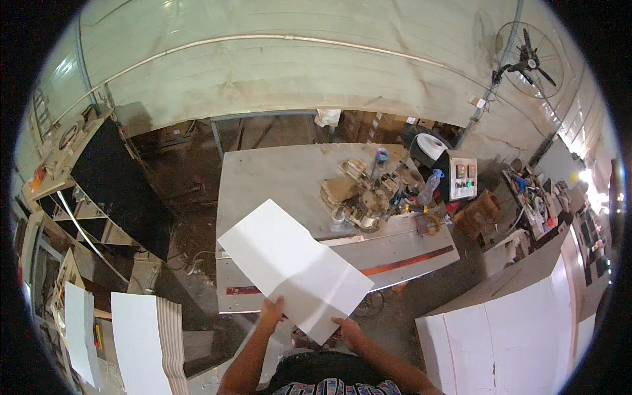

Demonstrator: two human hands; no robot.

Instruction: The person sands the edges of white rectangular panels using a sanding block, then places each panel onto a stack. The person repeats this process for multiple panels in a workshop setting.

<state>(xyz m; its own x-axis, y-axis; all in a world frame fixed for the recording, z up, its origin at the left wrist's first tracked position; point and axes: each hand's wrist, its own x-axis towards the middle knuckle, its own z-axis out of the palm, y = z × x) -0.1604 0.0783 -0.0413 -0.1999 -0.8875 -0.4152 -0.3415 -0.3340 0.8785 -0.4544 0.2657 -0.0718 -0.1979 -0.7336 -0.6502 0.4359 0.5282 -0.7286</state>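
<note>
A white rectangular panel (296,270) is held in front of me at a slant, its far end over a grey worktable (263,178). My left hand (271,313) grips its near left edge with the thumb on top. My right hand (349,333) holds the near right edge, close to the bottom corner. The fingers of both hands are partly hidden beneath the panel. Beyond its right side, a metal machine head (368,197) with rollers and fittings is mounted on the table.
To the left stands a stack of white panels (135,336); at the right lies another large white stack (494,336). A control box (462,176), a clear plastic bottle (430,187) and a white tape roll (431,146) sit by the machine. A wall fan (528,62) hangs far right.
</note>
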